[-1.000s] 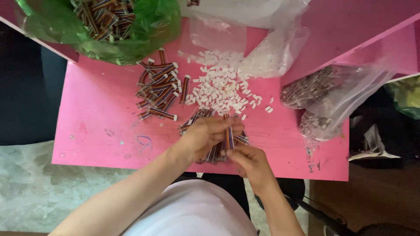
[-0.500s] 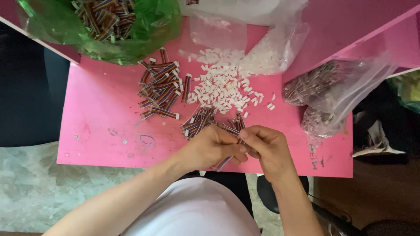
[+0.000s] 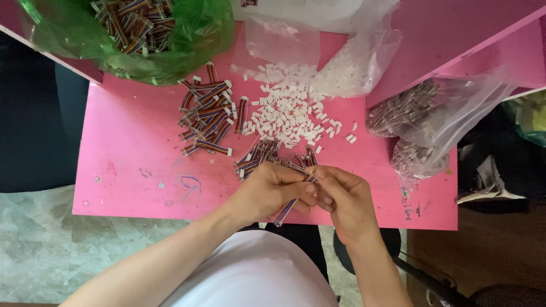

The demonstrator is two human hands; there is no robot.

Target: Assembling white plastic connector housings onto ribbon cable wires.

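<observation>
Head view, hands at the near edge of the pink table [image 3: 131, 170]. My left hand [image 3: 267, 193] is curled around a short multicoloured ribbon cable [image 3: 286, 211], whose lower end sticks out below the palm toward my lap. My right hand [image 3: 344, 199] meets it, thumb and forefinger pinched on the cable's upper end; whether a white piece sits between those fingers I cannot tell. Both hands are therefore grasping the one cable, just in front of a small loose bunch of cables [image 3: 264, 159] lying on the table.

Beyond it lie a scatter of small white connector housings [image 3: 287, 113], a pile of cables with white ends [image 3: 207, 116], a green bag of cables [image 3: 142, 31] at far left, and clear bags [image 3: 432, 119] at right.

To do this step well, I judge that I should keep the cable end flat and untwisted, hold it close to the tip so it does not buckle, and work low over the table so a dropped piece stays within reach.
</observation>
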